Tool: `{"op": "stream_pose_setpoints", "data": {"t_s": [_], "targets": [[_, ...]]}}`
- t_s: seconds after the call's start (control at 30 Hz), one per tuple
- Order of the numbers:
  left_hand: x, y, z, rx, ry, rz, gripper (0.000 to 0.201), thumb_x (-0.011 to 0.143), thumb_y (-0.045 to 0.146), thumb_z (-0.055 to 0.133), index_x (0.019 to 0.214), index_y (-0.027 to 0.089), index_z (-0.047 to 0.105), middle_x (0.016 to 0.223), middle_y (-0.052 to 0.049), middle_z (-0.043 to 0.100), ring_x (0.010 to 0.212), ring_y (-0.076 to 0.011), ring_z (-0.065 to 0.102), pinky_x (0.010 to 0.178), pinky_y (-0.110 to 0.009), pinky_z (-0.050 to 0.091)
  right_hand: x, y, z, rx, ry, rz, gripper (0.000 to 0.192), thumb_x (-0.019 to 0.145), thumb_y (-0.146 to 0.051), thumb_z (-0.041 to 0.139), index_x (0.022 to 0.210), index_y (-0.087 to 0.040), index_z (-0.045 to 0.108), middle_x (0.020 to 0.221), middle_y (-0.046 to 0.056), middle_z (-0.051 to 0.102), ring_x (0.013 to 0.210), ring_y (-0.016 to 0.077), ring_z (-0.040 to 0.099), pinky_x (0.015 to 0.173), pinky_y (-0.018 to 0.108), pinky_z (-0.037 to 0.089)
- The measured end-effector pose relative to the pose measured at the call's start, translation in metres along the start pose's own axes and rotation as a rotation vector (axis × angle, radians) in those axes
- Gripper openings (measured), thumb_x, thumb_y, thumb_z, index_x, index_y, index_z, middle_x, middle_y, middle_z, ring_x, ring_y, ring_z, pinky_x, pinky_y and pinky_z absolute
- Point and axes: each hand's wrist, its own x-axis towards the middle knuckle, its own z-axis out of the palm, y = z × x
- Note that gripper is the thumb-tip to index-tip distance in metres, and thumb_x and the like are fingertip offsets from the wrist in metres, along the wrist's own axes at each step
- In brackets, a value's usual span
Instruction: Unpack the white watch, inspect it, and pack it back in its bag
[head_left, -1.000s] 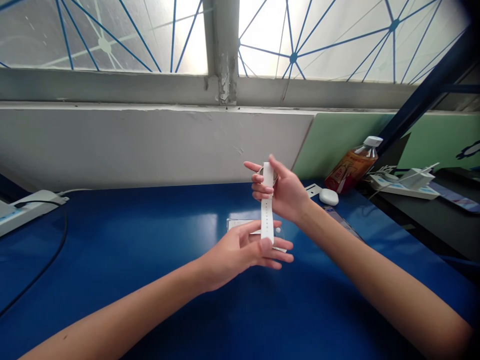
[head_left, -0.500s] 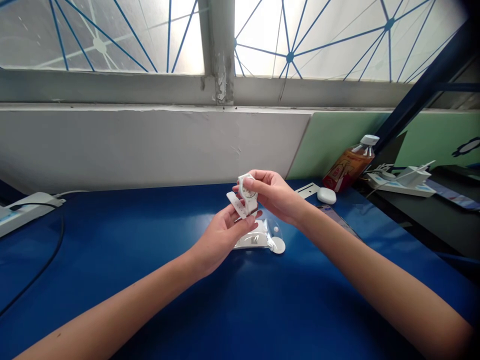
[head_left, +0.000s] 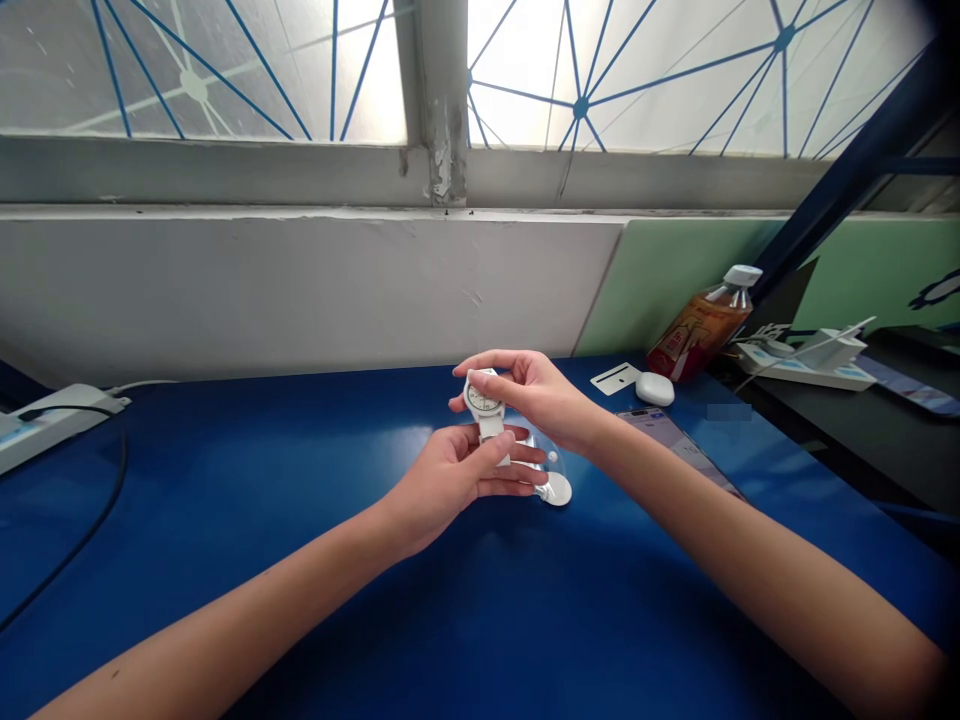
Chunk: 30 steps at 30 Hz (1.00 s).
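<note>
A white wristwatch (head_left: 484, 397) is held above the table between both hands, its round dial turned toward me. My left hand (head_left: 457, 475) pinches the lower strap between thumb and fingers. My right hand (head_left: 536, 390) grips the watch case from the right, thumb across the dial's upper edge. Beneath and behind the left fingers lies a clear plastic package with a white round piece (head_left: 556, 489) at its end; the hand hides most of it.
On the blue table (head_left: 300, 470), a white card (head_left: 613, 379), a white earbud case (head_left: 655, 388) and a phone (head_left: 679, 445) lie to the right. A drink bottle (head_left: 701, 325) leans at the back right. Power strips (head_left: 60, 422) with cables stand at both sides.
The watch has turned so its dial faces me, and it has come slightly lower. The loose strap end no longer sticks out left. My left fingers now stretch across the package.
</note>
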Motion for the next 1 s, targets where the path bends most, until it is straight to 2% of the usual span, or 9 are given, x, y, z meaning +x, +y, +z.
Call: {"op": "stream_pose_setpoints", "data": {"t_s": [0.17, 0.3, 0.4, 0.57, 0.87, 1.0], "targets": [[0.0, -0.002, -0.001, -0.001, -0.016, -0.025, 0.036, 0.093, 0.039, 0.058, 0.11, 0.008, 0.063, 0.107, -0.019, 0.071, 0.097, -0.0277, 0.07, 0.092, -0.042, 0.052, 0.001, 0.001, 0.0, 0.072, 0.039, -0.011, 0.029, 0.084, -0.038, 0.067, 0.103, -0.016, 0.068, 0.085, 0.008, 0.076, 0.076, 0.0152, 0.069, 0.071, 0.025, 0.053], [-0.001, -0.002, 0.001, 0.029, -0.041, -0.025, 0.035, 0.092, 0.04, 0.06, 0.106, 0.008, 0.065, 0.105, -0.019, 0.071, 0.097, -0.0287, 0.07, 0.09, -0.042, 0.053, 0.003, 0.002, 0.001, 0.317, -0.081, 0.134, 0.031, 0.092, -0.041, 0.054, 0.101, -0.016, 0.069, 0.094, 0.009, 0.075, 0.091, 0.0191, 0.07, 0.088, 0.032, 0.051], [-0.001, -0.003, 0.003, 0.048, -0.045, -0.049, 0.036, 0.09, 0.041, 0.062, 0.103, 0.008, 0.066, 0.104, -0.019, 0.071, 0.095, -0.0293, 0.071, 0.088, -0.041, 0.053, 0.003, 0.0, 0.002, 0.5, -0.19, 0.212, 0.038, 0.097, -0.043, 0.042, 0.108, -0.015, 0.065, 0.103, 0.012, 0.074, 0.099, 0.0209, 0.069, 0.099, 0.038, 0.046], [0.0, -0.004, 0.002, 0.032, -0.028, -0.062, 0.037, 0.09, 0.042, 0.062, 0.104, 0.008, 0.065, 0.104, -0.019, 0.071, 0.096, -0.0294, 0.071, 0.088, -0.041, 0.053, 0.001, -0.006, 0.001, 0.575, -0.254, 0.228, 0.046, 0.098, -0.047, 0.034, 0.115, -0.015, 0.061, 0.111, 0.014, 0.071, 0.098, 0.0221, 0.069, 0.099, 0.041, 0.045], [-0.001, -0.001, 0.004, 0.041, 0.01, -0.072, 0.036, 0.09, 0.042, 0.061, 0.101, 0.007, 0.065, 0.102, -0.02, 0.072, 0.095, -0.0302, 0.071, 0.088, -0.042, 0.054, 0.001, -0.008, -0.001, 0.607, -0.262, 0.208, 0.055, 0.098, -0.052, 0.027, 0.12, -0.012, 0.057, 0.113, 0.017, 0.069, 0.099, 0.0239, 0.068, 0.099, 0.042, 0.045], [-0.002, 0.0, 0.005, 0.058, 0.021, -0.07, 0.037, 0.091, 0.042, 0.061, 0.102, 0.007, 0.065, 0.104, -0.021, 0.071, 0.099, -0.031, 0.069, 0.089, -0.043, 0.054, 0.001, -0.006, 0.0, 0.602, -0.227, 0.232, 0.055, 0.098, -0.051, 0.028, 0.118, -0.01, 0.058, 0.115, 0.018, 0.068, 0.1, 0.0226, 0.068, 0.098, 0.038, 0.047]]}}
